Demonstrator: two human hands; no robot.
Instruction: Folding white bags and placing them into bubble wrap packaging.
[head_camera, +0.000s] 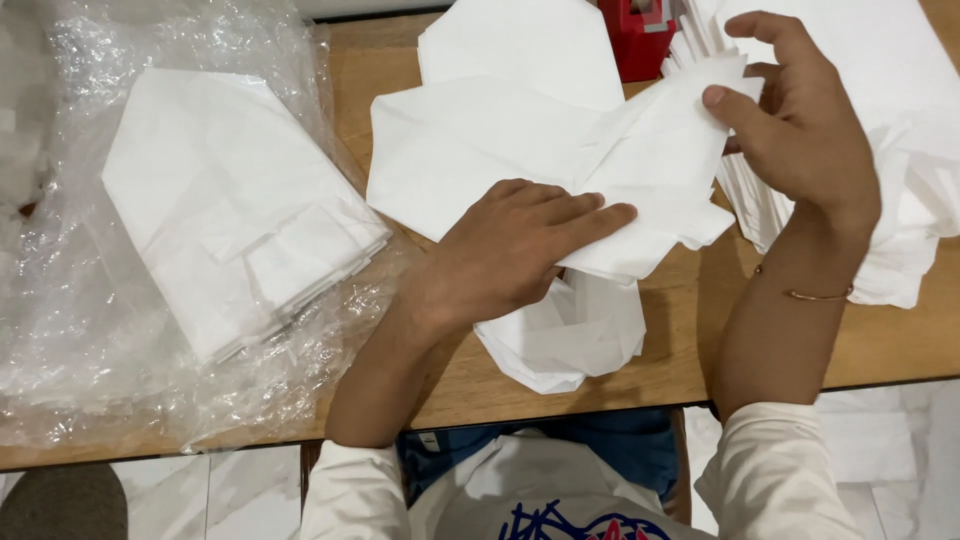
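A white paper sheet (480, 150), partly folded, lies in the middle of the wooden table (880, 345). My left hand (510, 250) presses flat on its lower folded part, fingers together and pointing right. My right hand (800, 120) pinches the sheet's upper right corner (715, 85) between thumb and fingers, lifting it over the fold. A thin bracelet (815, 295) sits on my right wrist. More folded white paper (570, 340) lies under my left hand near the table's front edge.
A stack of folded white sheets (240, 210) rests on clear bubble wrap (90, 350) at the left. A tall pile of white paper (900, 130) stands at the right edge. A red box (640, 35) sits at the back. Another white sheet (520, 40) lies behind.
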